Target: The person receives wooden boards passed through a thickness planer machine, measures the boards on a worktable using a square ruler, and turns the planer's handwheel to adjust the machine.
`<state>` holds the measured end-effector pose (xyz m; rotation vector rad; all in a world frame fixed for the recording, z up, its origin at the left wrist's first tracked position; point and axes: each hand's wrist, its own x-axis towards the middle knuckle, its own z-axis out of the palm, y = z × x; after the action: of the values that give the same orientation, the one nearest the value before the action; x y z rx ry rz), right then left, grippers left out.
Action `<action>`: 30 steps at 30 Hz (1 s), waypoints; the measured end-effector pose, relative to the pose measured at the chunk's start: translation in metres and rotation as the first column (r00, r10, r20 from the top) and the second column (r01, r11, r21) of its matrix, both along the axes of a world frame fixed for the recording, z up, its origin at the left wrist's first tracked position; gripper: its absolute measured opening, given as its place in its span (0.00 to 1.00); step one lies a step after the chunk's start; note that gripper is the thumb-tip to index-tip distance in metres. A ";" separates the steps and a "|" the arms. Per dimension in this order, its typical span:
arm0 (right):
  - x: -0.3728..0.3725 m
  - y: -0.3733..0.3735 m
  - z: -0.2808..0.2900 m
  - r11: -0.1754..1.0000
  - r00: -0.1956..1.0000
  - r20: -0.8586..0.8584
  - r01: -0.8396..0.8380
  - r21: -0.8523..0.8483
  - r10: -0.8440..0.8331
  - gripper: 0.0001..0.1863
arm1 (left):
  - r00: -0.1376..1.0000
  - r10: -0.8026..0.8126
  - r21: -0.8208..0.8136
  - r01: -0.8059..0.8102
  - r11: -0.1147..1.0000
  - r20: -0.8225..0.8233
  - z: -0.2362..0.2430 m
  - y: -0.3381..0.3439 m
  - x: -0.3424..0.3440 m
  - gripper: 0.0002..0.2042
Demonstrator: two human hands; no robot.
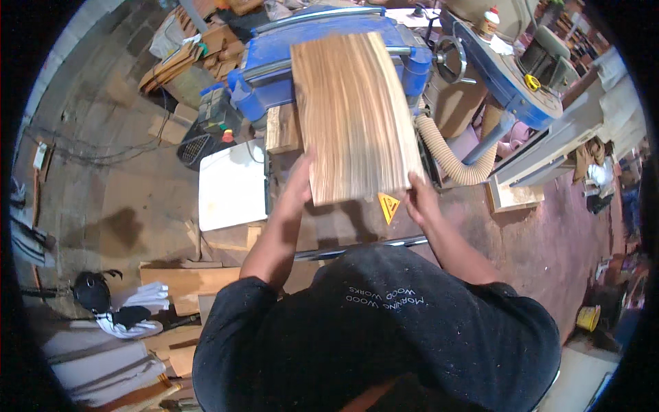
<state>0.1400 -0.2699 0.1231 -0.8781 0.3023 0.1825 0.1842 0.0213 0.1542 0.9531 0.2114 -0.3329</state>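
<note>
A wide wooden board (353, 117) with striped brown and pale grain is held between my two hands. My left hand (301, 180) grips its left edge close to the near end, fingers partly hidden by the wood. On the near right corner, my right hand (421, 200) closes over the edge, slightly blurred. The far part of the board reaches over a blue machine (274, 49) with metal rollers (268, 71). Whether the board rests on the machine or hangs just above it I cannot tell. Below the near end shows a yellow triangular sign (388, 208).
A white panel (232, 189) and a wood block (282, 129) sit left of the board. To the right are a ribbed hose (449, 154) and a blue machine table (511, 82) bearing a glue bottle (489, 25). Planks (189, 283) lie at lower left.
</note>
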 end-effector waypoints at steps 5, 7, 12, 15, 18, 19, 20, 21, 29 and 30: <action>-0.035 -0.068 -0.041 0.926 0.929 -0.060 -0.370 -0.081 0.366 0.24 | 0.993 -0.008 0.039 0.004 0.999 0.119 -0.036 -0.011 -0.058 0.21; -0.036 -0.081 -0.042 0.886 0.873 -0.172 -0.464 -0.004 0.456 0.26 | 0.996 -0.068 0.017 0.067 0.998 0.059 -0.080 -0.009 -0.073 0.20; -0.049 -0.084 -0.035 0.680 0.729 -0.227 -0.685 -0.262 0.646 0.28 | 0.987 0.079 0.056 -0.072 0.996 -0.137 -0.113 -0.018 -0.102 0.18; -0.054 -0.088 -0.053 0.632 0.670 -0.199 -0.741 -0.224 0.715 0.30 | 0.978 0.152 0.177 -0.125 0.976 -0.144 -0.091 -0.014 -0.121 0.21; -0.020 -0.071 -0.091 0.762 0.753 -0.299 -0.638 -0.112 0.586 0.35 | 0.989 0.027 0.276 0.013 0.961 -0.143 -0.063 -0.030 -0.123 0.24; -0.003 -0.061 -0.104 0.888 0.828 -0.359 -0.461 -0.001 0.429 0.38 | 0.988 0.039 0.276 0.003 0.961 -0.147 -0.078 -0.029 -0.125 0.24; 0.002 -0.053 -0.102 0.875 0.816 -0.363 -0.483 0.000 0.451 0.38 | 0.992 0.004 0.250 0.027 0.968 -0.122 -0.105 -0.023 -0.130 0.24; 0.009 -0.048 -0.098 0.810 0.830 -0.452 -0.492 -0.319 0.326 0.41 | 0.995 -0.043 0.226 0.063 0.972 -0.092 -0.114 -0.022 -0.128 0.24; 0.005 -0.035 -0.098 0.522 0.891 -0.421 -0.442 -0.729 0.167 0.46 | 0.970 -0.118 0.028 0.127 0.991 -0.214 -0.134 -0.024 -0.127 0.23; 0.011 -0.031 -0.098 0.584 0.902 -0.403 -0.413 -0.700 0.155 0.46 | 0.952 -0.146 0.032 0.160 0.987 -0.269 -0.126 -0.025 -0.121 0.22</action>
<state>0.1510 -0.3013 0.0254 -1.7906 0.5443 0.5242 0.0628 -0.0042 0.0280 0.9785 0.3944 -0.6020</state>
